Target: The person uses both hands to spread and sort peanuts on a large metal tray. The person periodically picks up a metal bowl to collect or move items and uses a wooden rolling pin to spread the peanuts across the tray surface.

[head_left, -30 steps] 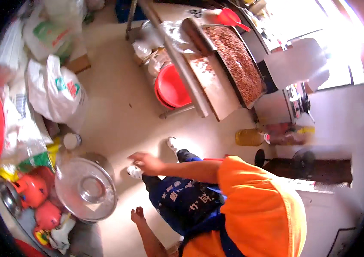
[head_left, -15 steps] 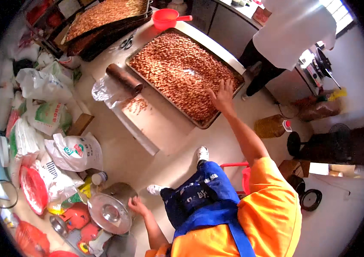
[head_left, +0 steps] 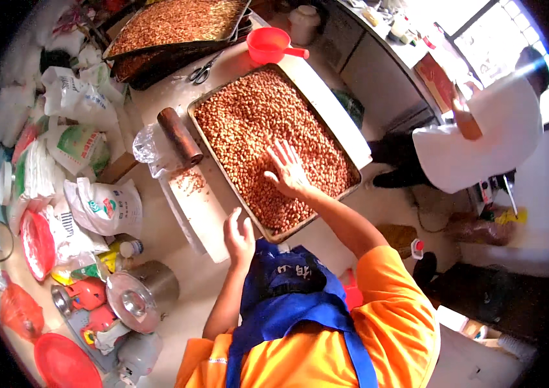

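Note:
My right hand point(head_left: 287, 171) lies open, fingers spread, on the reddish-brown nuts point(head_left: 236, 110) filling a large metal tray point(head_left: 322, 123). My left hand point(head_left: 239, 238) is open with loosely bent fingers, holding nothing, near the tray's lower-left corner. Left of the tray are a dark wooden cylinder point(head_left: 177, 134), crumpled clear plastic point(head_left: 147, 143) and a pale board point(head_left: 200, 220) scattered with nut pieces.
Stacked nut trays point(head_left: 139, 64), scissors point(head_left: 200, 72) and a red dipper point(head_left: 265, 45) stand beyond. Bags point(head_left: 103, 207) and a lidded metal pot point(head_left: 145, 297) crowd the floor at left. A person in white point(head_left: 468, 142) stands at the counter on the right.
My view and body have turned to face the tray. Both hands rose toward it; the right now rests on the nuts. The person in white has moved rightward in view.

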Tool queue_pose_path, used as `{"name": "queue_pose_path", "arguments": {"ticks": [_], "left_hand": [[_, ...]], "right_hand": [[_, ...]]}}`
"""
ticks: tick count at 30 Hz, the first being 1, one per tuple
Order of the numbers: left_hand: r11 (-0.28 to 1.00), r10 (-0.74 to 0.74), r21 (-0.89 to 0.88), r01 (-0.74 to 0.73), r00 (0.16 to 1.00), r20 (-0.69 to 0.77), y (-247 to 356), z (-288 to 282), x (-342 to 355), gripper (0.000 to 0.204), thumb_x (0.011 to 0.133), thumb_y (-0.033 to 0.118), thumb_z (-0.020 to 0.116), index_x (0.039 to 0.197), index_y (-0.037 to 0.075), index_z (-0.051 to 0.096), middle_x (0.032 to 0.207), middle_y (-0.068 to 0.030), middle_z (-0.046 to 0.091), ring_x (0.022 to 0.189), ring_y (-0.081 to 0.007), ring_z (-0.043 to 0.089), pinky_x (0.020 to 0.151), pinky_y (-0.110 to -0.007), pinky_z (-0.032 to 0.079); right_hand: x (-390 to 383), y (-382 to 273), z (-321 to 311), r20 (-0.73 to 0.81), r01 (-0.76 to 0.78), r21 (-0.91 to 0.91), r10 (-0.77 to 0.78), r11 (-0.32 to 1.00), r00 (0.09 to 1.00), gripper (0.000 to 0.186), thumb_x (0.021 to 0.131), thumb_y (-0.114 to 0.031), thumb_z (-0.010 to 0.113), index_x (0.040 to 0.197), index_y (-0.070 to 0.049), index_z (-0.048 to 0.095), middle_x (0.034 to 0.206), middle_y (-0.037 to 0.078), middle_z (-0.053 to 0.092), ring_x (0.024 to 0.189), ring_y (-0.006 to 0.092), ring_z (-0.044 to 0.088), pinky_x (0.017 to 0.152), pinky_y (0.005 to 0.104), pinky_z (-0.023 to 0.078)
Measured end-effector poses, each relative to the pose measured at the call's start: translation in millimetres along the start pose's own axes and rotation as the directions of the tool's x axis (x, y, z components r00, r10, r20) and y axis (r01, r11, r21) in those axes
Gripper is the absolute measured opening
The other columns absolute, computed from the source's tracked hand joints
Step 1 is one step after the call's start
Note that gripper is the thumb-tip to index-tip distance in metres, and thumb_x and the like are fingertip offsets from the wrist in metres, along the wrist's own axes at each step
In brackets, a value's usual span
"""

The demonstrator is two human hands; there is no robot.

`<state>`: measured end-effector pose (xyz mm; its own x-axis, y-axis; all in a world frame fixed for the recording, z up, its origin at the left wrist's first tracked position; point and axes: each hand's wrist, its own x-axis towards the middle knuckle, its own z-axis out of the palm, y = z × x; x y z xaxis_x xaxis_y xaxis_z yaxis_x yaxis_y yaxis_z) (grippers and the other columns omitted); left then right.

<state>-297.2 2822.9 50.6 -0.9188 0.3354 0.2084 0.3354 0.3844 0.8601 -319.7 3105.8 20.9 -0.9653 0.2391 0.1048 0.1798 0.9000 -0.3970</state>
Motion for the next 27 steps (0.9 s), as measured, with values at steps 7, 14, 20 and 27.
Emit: {"name": "queue_pose_path", "arguments": {"ticks": [7,14,20,27], "left_hand": [[0.893,0.090,0.437,-0.113,0.993,0.072,-8,148,112,0.104,0.109,0.064,0.057,0.176,-0.002,0.015,0.182,-0.0369,0.005,0.170,-0.0530,0.003,0.137,-0.066,0.007],[0.778,0.038,0.629,-0.009,0.999,-0.033,-12,187,199,0.083,0.112,0.064,0.050,0.171,0.005,0.042,0.181,-0.0309,0.024,0.170,-0.0507,0.014,0.136,-0.066,0.012],[0.664,-0.008,0.748,-0.015,1.000,0.027,-29,184,245,0.078,0.114,0.064,0.044,0.163,0.004,0.054,0.178,-0.0245,0.037,0.169,-0.0464,0.021,0.136,-0.069,0.006],[0.740,-0.055,0.672,-0.028,0.993,0.102,-5,183,195,0.085,0.110,0.071,0.047,0.163,0.004,0.054,0.178,-0.0278,0.032,0.170,-0.0481,0.015,0.135,-0.073,0.000]], "right_hand": [[86,101,-47,-0.058,-0.044,-0.076,0.040,0.996,0.998,0.088,0.106,-0.060,0.064,0.174,-0.010,0.036,0.183,0.027,0.017,0.170,0.0518,0.010,0.138,0.0627,0.015],[212,116,-27,0.012,0.160,-0.017,-0.160,0.987,0.987,0.084,0.109,-0.068,0.052,0.174,-0.016,0.040,0.183,0.026,0.021,0.170,0.0502,0.010,0.139,0.0610,0.008],[252,81,-16,0.180,0.390,-0.120,-0.366,0.913,0.913,0.063,0.116,-0.056,0.041,0.170,-0.026,0.049,0.185,0.018,0.022,0.172,0.0467,0.006,0.140,0.0587,0.003],[218,101,-17,0.241,0.627,0.073,-0.624,0.775,0.743,0.059,0.115,-0.054,0.046,0.164,-0.022,0.057,0.178,0.012,0.039,0.170,0.0425,0.020,0.140,0.0565,0.010]]}}
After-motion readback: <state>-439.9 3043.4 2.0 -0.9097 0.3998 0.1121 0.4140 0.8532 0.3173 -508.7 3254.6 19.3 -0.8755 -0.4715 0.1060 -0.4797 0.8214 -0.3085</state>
